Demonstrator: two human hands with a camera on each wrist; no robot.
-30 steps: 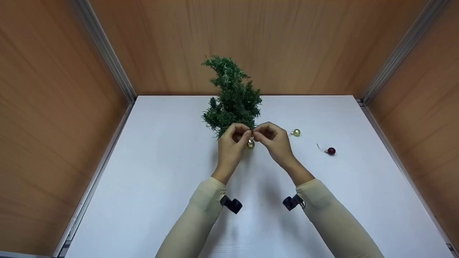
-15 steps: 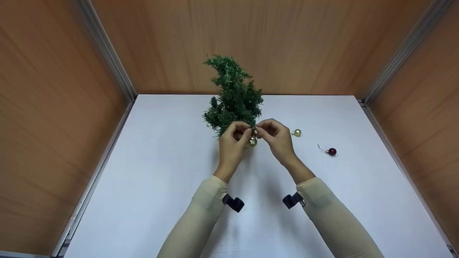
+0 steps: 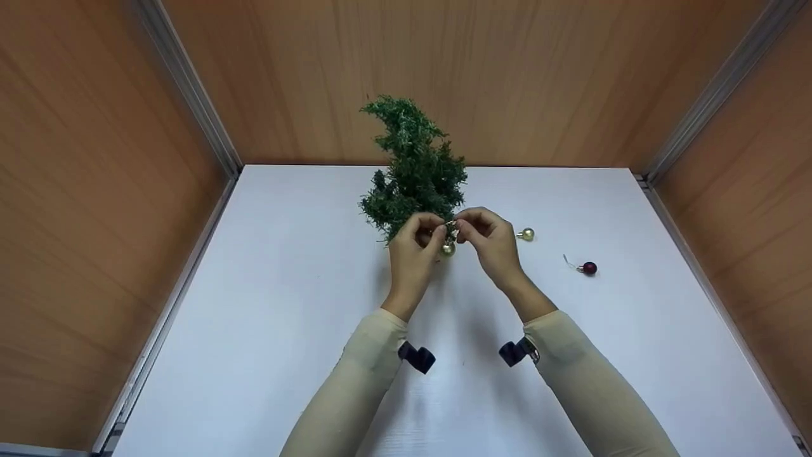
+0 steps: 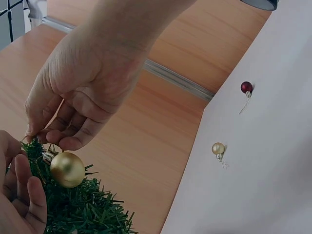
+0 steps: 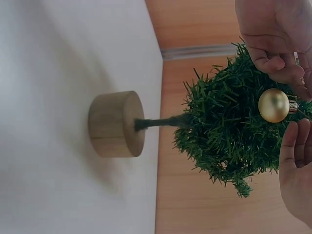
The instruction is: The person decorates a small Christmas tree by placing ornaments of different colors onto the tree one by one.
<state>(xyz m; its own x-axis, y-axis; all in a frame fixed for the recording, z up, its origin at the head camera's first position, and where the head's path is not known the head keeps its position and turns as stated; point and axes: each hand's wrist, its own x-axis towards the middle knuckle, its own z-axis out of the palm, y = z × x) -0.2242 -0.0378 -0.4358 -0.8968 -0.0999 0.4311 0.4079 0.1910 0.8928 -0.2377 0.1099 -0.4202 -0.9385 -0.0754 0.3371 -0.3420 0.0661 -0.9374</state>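
Observation:
A small green artificial Christmas tree (image 3: 415, 171) stands at the back on a round wooden base (image 5: 114, 124). In front of its lower branches hangs a shiny gold bauble (image 3: 448, 249) with a metallic cap. My left hand (image 3: 412, 257) and right hand (image 3: 495, 247) meet just above the bauble, thumbs against curled index fingers, pinching its thin hanging loop. In the left wrist view the gold bauble (image 4: 68, 169) dangles below the fingertips of the right hand (image 4: 92, 80), close against the green needles. The branch at the fingertips is partly hidden by the fingers.
On the white table (image 3: 285, 317), right of the tree, lie another gold bauble (image 3: 528, 234) and a dark red bauble (image 3: 589, 268) with its string stretched out. Wood-grain panels (image 3: 507, 82) enclose the table at the back and both sides.
Both hands have risen slightly with the gold bauble, and the right fingertips have shifted a little up beside the tree. The loose baubles stay where they were.

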